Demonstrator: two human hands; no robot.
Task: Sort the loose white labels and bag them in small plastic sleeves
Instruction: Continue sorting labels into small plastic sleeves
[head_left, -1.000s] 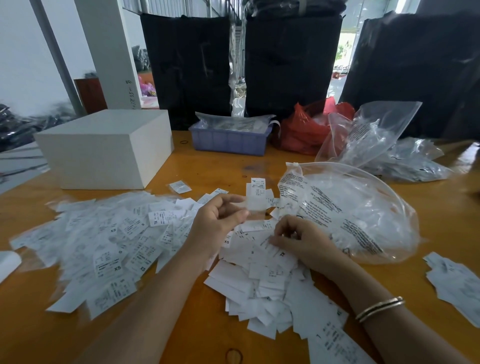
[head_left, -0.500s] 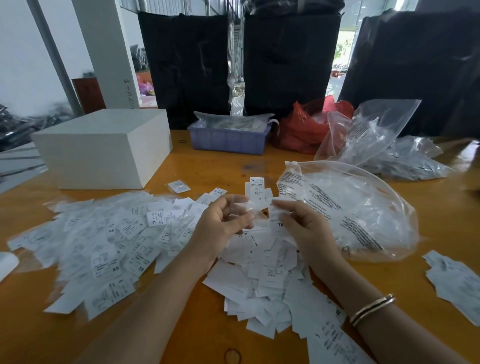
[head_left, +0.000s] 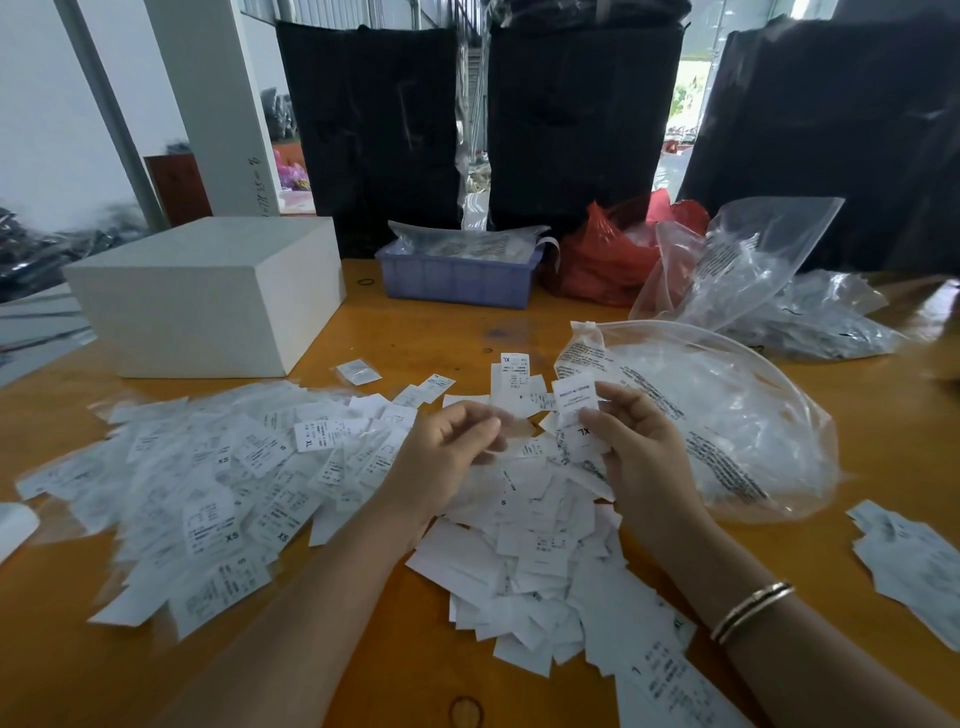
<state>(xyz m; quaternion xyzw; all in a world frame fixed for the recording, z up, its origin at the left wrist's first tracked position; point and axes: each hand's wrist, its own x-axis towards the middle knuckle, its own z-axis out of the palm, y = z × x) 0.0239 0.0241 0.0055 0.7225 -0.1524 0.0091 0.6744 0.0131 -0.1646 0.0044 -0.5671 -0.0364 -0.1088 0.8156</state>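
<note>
A heap of loose white labels (head_left: 535, 545) lies on the wooden table (head_left: 467, 332) in front of me. To its left spreads a wider pile of labels in small clear sleeves (head_left: 208, 467). My right hand (head_left: 639, 452) pinches an XL label (head_left: 574, 410) and holds it upright above the heap. My left hand (head_left: 441, 457) hovers just left of it, its thumb and fingers pinching what looks like a small clear sleeve (head_left: 511, 426), blurred. The two hands are a few centimetres apart.
A large clear bag (head_left: 727, 415) lies right of my hands. At the back stand a white box (head_left: 208, 296), a blue tray (head_left: 457, 278), a red bag (head_left: 608, 254) and more clear bags (head_left: 737, 270). A small label pile (head_left: 909, 561) sits at the right edge.
My right hand picked a label out of the heap and lifted it up towards my left hand. The left hand stayed raised with its fingers pinched.
</note>
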